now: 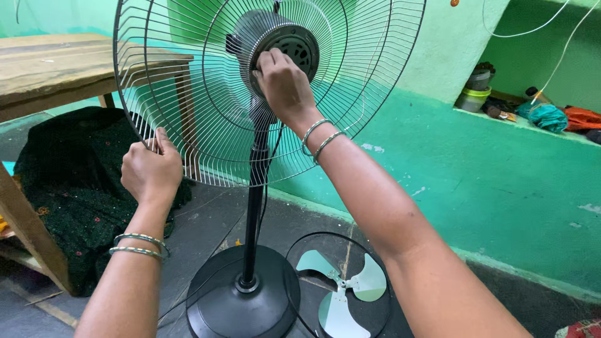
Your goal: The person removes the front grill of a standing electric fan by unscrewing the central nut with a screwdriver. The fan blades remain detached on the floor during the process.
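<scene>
From my seat behind the head camera I look down on a pedestal fan that stands partly stripped. My left hand is closed on the lower left edge of the rear wire guard, fingers curled round the outer wires and thumb pressed against the rim, steadying it. My right hand is up at the centre of the guard, fingers bent and bunched against the dark ring on the face of the motor housing; the fingertips are hidden behind the knuckles, so I cannot tell whether they pinch a nut there or merely press on it. As far as I can judge, the front half of the job is done: the front grille lies flat on the floor to the right of the round black base, with the pale three-bladed propeller resting inside its ring, so both are already off the fan. What remains appears to be the rear guard itself, which still sits on the motor atop the black pole. A wooden table stands to the left with a dark embroidered cloth heaped below it, and a green wall with a cluttered ledge runs along the right.
</scene>
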